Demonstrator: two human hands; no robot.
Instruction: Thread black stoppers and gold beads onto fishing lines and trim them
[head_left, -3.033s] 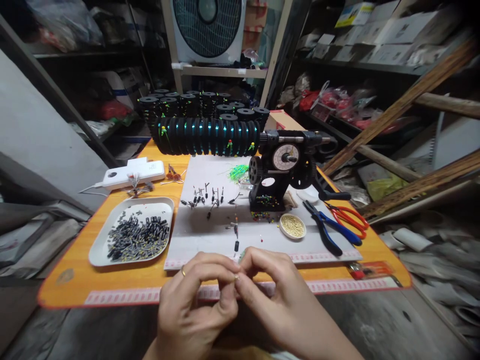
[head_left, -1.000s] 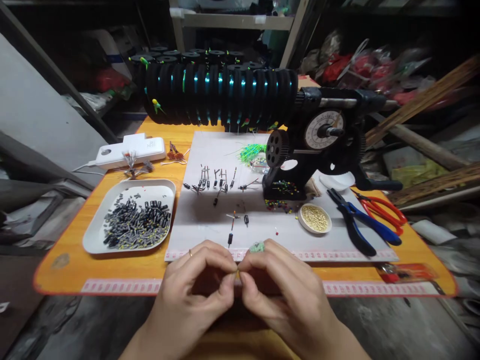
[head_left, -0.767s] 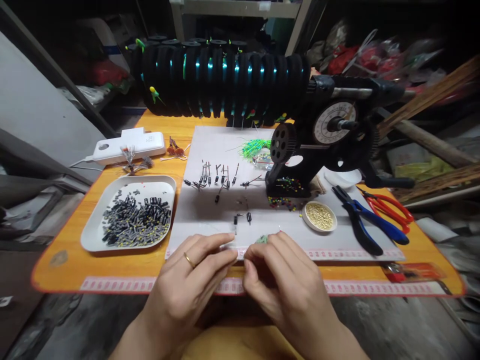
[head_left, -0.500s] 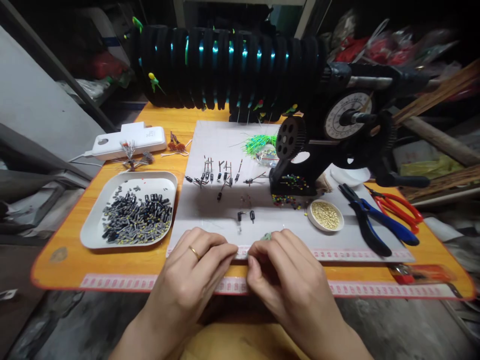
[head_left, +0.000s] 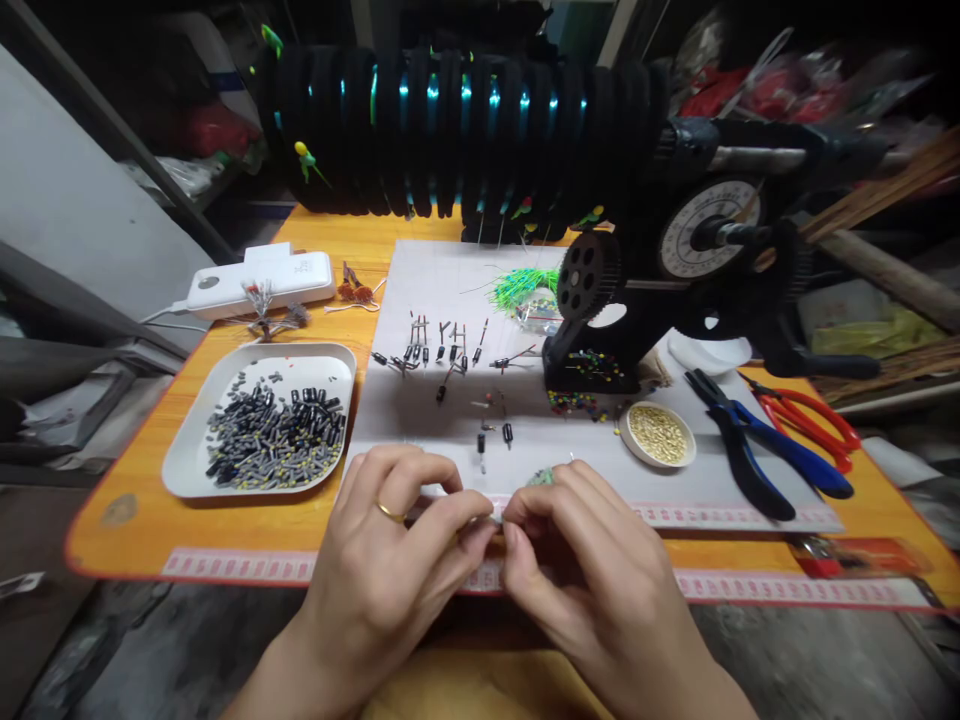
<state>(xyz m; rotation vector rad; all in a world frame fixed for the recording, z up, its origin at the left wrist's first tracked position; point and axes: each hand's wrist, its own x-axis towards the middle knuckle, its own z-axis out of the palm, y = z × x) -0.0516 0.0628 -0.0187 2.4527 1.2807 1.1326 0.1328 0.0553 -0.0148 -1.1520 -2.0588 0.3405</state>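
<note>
I have the left hand (head_left: 405, 540)'s thumb and forefinger closed in a pinch, their tips almost meeting the right hand (head_left: 592, 555)'s, also pinched; a thin sliver (head_left: 494, 519) seems to sit at the left tips, too blurred to name. Half a second ago those left fingers lay straighter and further off, so I judge both hands are working one tiny piece. A green lump (head_left: 541, 477) shows at one o'clock behind the right fingers, black stubs (head_left: 481, 444) at twelve, gold beads (head_left: 656, 435) at two, the white tray (head_left: 192, 430) at ten.

Orange wooden table (head_left: 135, 540), grey floor (head_left: 787, 660)
</note>
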